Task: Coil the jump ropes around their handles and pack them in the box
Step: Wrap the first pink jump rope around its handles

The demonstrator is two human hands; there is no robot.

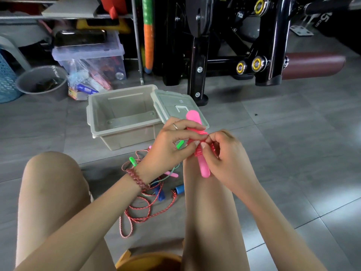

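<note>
Pink jump rope handles [204, 169] with pink cord coiled round their middle are held upright above my right knee. My left hand [168, 145] grips the coiled bundle from the left. My right hand [224, 153] pinches the cord at the coil from the right. A beige plastic box [121, 116] stands on the floor behind, with nothing in it, its lid [175, 103] leaning on its right rim. On the floor between my knees lies a tangle of red-and-white rope [140, 210] with blue handles [179, 189], green handles [133, 161] and a pink handle [172, 175].
Black gym equipment [224, 45] with a maroon roller pad [314, 64] stands behind the box. At the back left are a clear storage bin [91, 55], a grey bucket [42, 83] and a blue basket [6, 79]. Grey tiled floor lies to the right.
</note>
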